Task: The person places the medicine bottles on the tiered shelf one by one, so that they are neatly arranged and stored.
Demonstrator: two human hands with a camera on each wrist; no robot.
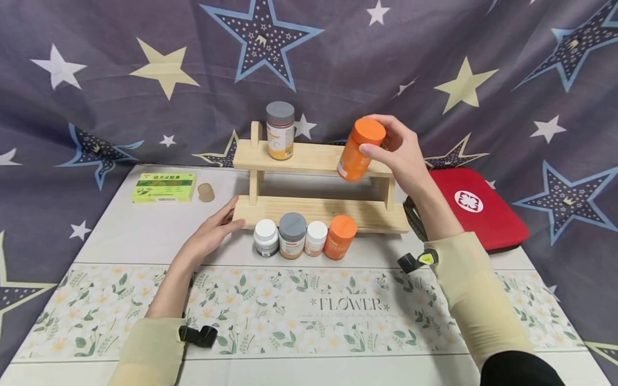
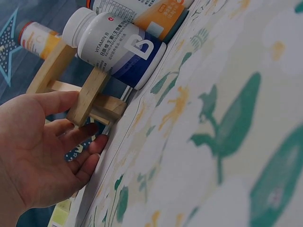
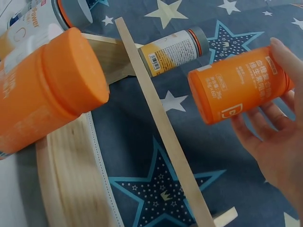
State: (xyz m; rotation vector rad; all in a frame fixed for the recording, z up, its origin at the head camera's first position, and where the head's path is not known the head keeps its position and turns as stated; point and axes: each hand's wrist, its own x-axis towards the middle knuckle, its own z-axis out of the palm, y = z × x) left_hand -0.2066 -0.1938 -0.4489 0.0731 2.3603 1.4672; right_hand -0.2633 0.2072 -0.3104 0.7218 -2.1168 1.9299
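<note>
My right hand grips an orange supplement bottle near its cap. The bottle tilts in front of the right part of the two-tier wooden shelf's upper board; the right wrist view shows its base off that board. With thumb and fingers, my left hand pinches the left end of the lower board. On the upper board's left stands a grey-capped bottle. Lined up before the shelf are a white vitamin B bottle, another grey-capped bottle, a small white-capped bottle and a second orange bottle.
At the back left lie a green medicine box and a small tan object. A red first-aid case sits right of the shelf, close to my right forearm. A star-patterned cloth hangs behind everything.
</note>
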